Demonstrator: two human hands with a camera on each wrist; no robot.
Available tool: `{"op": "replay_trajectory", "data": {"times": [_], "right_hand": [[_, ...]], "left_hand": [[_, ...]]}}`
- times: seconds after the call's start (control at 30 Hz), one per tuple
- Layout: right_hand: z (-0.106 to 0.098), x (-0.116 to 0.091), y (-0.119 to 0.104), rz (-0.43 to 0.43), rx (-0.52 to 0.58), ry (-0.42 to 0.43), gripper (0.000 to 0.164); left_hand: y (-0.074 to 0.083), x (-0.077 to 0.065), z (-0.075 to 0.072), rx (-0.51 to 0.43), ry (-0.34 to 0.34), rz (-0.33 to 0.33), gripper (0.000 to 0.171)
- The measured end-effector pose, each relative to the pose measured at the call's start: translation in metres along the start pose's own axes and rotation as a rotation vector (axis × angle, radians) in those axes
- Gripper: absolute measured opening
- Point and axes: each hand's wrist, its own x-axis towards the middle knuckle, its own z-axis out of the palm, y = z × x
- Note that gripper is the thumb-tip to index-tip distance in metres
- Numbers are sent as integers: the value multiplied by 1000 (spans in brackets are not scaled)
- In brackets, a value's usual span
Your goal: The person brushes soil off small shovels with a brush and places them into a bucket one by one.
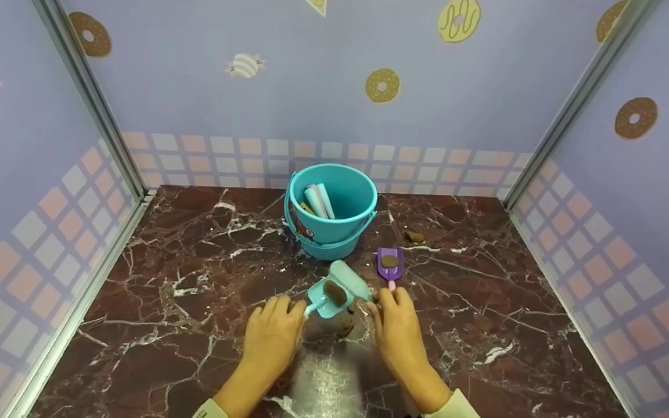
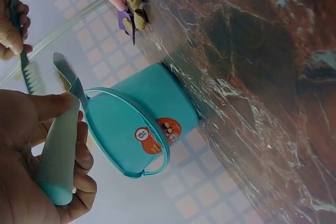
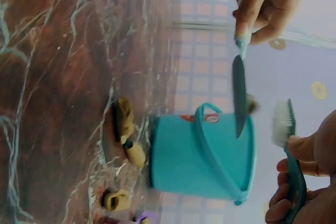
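My left hand [image 1: 273,334] grips the thick handle of a small light blue dustpan [image 1: 317,294], its fingers curled around it in the left wrist view. A brown lump [image 1: 334,294] lies in the pan, held up over the table in front of the bucket. In my right hand [image 1: 397,331] is a teal-handled brush [image 3: 297,177] with white bristles, pinched and wrapped by thumb and fingers. The brush head overlaps the far side of the pan in the head view, while the right wrist view shows the bristles apart from the pan.
A turquoise bucket [image 1: 330,233] stands near the back wall, with light blue and pink rolled items [image 1: 320,200] inside. Right of it a purple toy shovel [image 1: 391,275] bears a brown lump. Another lump [image 1: 414,237] lies behind it. Walls enclose the marbled table [image 1: 154,290].
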Motion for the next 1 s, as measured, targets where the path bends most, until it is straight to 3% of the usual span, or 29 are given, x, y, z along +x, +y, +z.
{"op": "replay_trajectory", "data": {"times": [0.23,0.47,0.67,0.83,1.0], "right_hand": [[7,-8,-8,-120,-52,-53,20],[5,-2,10,-5,-64,-31,18],[0,3,10,20,-40,-28,15],[-3,-3,-6,-44,-17,7,17],[2,-14,-15,-121,-73,-76,21]], "left_hand": [[7,2,-4,-5,-14,15,23],[7,-2,-2,-2,15,35,23],[7,-3,-1,-12,-20,9,22],[8,-1,-3,-18,-42,-16,23],[10,2,-5,-11,-34,-20,23]]}}
